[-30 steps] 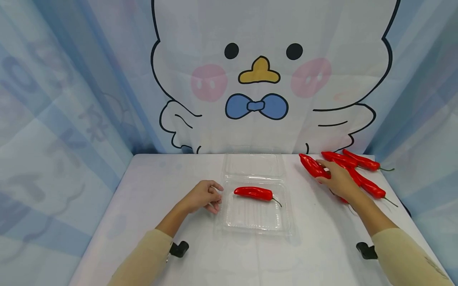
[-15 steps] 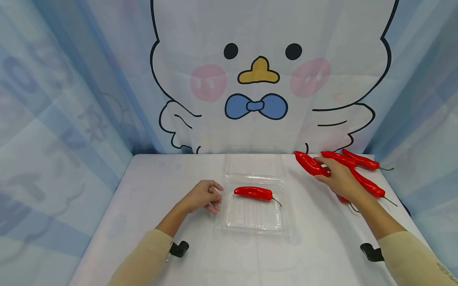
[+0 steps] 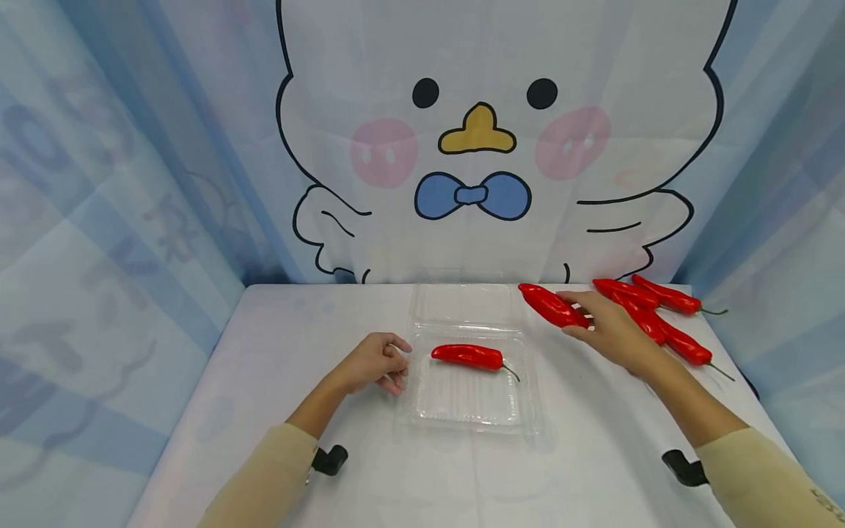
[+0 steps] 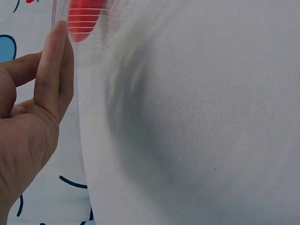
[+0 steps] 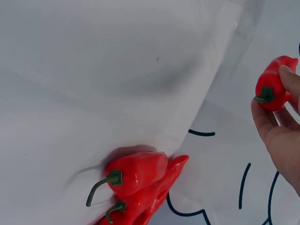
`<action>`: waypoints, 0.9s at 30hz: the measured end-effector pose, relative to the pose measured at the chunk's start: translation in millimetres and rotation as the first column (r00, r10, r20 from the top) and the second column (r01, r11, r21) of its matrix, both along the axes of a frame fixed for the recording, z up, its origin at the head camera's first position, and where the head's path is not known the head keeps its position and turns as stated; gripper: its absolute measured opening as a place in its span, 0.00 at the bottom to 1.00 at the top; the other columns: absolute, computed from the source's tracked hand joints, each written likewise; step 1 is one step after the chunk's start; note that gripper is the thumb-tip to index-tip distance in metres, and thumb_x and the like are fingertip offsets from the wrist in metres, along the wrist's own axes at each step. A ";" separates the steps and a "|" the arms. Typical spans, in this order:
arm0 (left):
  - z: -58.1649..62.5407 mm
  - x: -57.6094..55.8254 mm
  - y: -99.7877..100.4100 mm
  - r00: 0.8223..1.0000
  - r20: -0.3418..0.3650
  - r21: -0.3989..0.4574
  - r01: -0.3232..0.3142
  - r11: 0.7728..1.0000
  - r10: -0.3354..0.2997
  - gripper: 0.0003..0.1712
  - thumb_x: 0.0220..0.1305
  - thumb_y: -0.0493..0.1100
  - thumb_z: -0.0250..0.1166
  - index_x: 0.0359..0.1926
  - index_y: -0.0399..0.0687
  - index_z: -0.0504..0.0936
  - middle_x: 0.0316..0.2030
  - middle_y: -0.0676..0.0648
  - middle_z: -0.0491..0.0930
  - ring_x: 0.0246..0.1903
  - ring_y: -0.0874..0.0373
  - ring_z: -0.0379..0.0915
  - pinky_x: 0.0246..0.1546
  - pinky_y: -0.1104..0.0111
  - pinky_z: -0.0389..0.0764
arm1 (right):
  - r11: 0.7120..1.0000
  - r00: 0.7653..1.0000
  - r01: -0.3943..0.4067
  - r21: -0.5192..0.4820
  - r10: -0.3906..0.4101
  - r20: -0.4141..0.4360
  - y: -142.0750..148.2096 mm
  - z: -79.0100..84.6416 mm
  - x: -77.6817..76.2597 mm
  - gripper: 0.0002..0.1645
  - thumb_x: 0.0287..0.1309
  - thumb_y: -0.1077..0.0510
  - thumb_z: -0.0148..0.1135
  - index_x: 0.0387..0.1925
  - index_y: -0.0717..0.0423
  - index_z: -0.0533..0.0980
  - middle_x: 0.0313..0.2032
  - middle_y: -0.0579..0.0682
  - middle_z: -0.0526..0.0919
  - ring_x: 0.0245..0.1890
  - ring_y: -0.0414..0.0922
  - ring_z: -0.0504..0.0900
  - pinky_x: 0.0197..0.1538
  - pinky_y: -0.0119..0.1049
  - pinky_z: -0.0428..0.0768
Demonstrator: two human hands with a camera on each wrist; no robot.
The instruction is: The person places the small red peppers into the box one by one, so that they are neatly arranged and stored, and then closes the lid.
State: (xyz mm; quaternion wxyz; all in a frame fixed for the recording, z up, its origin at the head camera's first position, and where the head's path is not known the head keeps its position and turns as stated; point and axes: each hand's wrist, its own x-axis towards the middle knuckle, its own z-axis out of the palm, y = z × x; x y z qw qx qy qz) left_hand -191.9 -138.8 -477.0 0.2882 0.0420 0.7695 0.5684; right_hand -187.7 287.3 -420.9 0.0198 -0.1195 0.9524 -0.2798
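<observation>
My right hand (image 3: 610, 331) pinches a red chili pepper (image 3: 553, 306) near its stem end, between thumb and fingers. In the right wrist view that held pepper (image 5: 272, 84) shows its green stem and hangs above the table. Another red pepper (image 3: 467, 356) lies crosswise in the base of an open clear plastic box (image 3: 462, 411), its stem pointing right. My left hand (image 3: 375, 363) is beside the box's left edge, fingers loosely bent and holding nothing. The left wrist view has those fingertips (image 4: 58, 35) right by the clear wall; whether they touch it I cannot tell.
Several more red peppers (image 3: 686, 345) lie in a loose pile at the table's back right. The box's clear lid (image 3: 469, 304) is folded back toward the printed curtain (image 3: 475, 242). Blue-and-white curtains stand on both sides of the white table (image 3: 277, 352).
My right hand has carried its pepper leftward, off the pile and toward the box. The left hand and the pepper in the box have stayed put.
</observation>
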 end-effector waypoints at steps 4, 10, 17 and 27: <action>0.9 0.3 0.7 1.000 -0.001 -0.001 0.005 1.000 -0.005 0.19 0.71 0.30 0.62 0.60 0.31 0.74 0.34 0.37 0.85 0.22 0.56 0.81 0.28 0.62 0.90 | 0.998 0.998 -0.054 0.012 0.054 -0.029 -9.7 0.3 1.9 0.48 0.55 0.56 0.78 0.74 0.56 0.66 0.64 0.64 0.76 0.57 0.62 0.79 0.51 0.56 0.88; 1.5 1.0 1.1 1.000 0.001 0.002 0.007 1.000 -0.007 0.19 0.71 0.30 0.62 0.60 0.30 0.73 0.34 0.37 0.85 0.22 0.56 0.81 0.28 0.62 0.90 | 0.994 0.994 -0.103 0.032 0.104 -0.025 -23.7 1.8 4.3 0.46 0.56 0.57 0.77 0.73 0.54 0.67 0.62 0.63 0.77 0.56 0.59 0.79 0.51 0.54 0.89; 1.6 1.7 1.5 1.000 0.001 -0.006 0.001 1.000 -0.001 0.19 0.71 0.30 0.62 0.60 0.31 0.74 0.34 0.37 0.85 0.22 0.56 0.81 0.28 0.62 0.90 | 0.989 0.990 -0.141 0.042 0.142 -0.008 -40.6 1.9 6.1 0.44 0.55 0.59 0.77 0.72 0.51 0.69 0.62 0.60 0.78 0.55 0.56 0.80 0.50 0.51 0.90; 1.1 2.2 2.3 1.000 -0.002 -0.016 -0.003 1.000 0.003 0.19 0.71 0.31 0.63 0.61 0.31 0.74 0.34 0.37 0.85 0.22 0.56 0.81 0.28 0.62 0.90 | 0.972 0.972 -0.236 0.006 0.236 -0.012 -65.2 -6.4 10.2 0.41 0.56 0.60 0.77 0.70 0.50 0.72 0.59 0.55 0.80 0.54 0.51 0.81 0.51 0.48 0.90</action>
